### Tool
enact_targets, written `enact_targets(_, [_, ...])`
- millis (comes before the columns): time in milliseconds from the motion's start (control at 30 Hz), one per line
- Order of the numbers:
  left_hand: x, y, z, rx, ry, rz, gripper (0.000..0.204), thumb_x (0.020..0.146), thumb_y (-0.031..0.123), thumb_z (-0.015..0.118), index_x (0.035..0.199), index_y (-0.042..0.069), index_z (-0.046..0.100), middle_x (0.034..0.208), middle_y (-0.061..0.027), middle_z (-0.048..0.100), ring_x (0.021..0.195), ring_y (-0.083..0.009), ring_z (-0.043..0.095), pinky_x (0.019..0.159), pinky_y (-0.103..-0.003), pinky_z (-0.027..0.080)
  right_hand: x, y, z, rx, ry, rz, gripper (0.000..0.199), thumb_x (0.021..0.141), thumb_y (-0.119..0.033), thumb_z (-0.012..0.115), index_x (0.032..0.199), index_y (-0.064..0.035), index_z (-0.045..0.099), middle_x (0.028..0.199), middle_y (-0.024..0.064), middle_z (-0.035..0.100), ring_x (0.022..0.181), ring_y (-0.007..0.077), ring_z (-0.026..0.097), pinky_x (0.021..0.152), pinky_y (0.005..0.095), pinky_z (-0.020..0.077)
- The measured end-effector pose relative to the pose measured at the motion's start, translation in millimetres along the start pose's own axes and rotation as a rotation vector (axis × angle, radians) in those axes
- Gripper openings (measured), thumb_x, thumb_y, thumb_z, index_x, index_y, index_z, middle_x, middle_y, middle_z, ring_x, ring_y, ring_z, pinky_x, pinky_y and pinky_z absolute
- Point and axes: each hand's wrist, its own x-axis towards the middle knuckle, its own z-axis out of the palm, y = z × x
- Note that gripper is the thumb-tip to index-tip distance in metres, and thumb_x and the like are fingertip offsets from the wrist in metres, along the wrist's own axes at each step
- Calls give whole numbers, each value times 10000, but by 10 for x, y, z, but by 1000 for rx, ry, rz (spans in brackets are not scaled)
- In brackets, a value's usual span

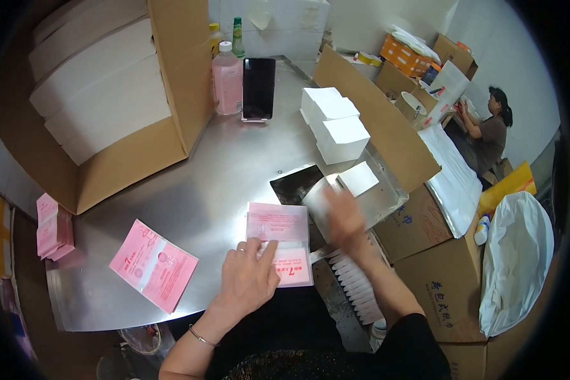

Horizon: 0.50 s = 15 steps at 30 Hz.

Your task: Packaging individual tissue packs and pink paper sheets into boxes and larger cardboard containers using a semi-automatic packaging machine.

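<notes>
My left hand (250, 269) lies with its fingers stretched out on a pink printed wrapper (277, 218), which has a whitish band across its middle and sits at the table's near edge. To the right, my right hand (343, 215) is smeared by motion. A pale shape shows at its fingertips, too blurred to tell whether it is held. Just beyond that hand is a small white paper block (359, 178), with a dark flat panel (297, 182) to its left. More white paper blocks (339, 130) stand farther back. A pile of similar pink wrappers (153, 265) lies on the left.
An open cardboard box (130, 168) of white paper stacks fills the back left. A phone (258, 90) stands beside a pink liquid bottle (227, 79). A cardboard panel (377, 117) borders the metal table (228, 171) on the right. Cartons (440, 291) crowd beyond it; another person (487, 130) sits farther back.
</notes>
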Motion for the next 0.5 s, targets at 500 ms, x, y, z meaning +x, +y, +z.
enact_targets(500, [-404, -61, -341, -122, -66, -66, 417, 761, 70, 692, 1171, 44, 625, 1049, -169, 549, 945, -340, 538, 773, -444, 423, 113, 89, 552, 134, -631, 503, 222, 864, -113, 586, 1033, 24, 634, 957, 252, 681, 846, 400, 683, 763, 473, 551])
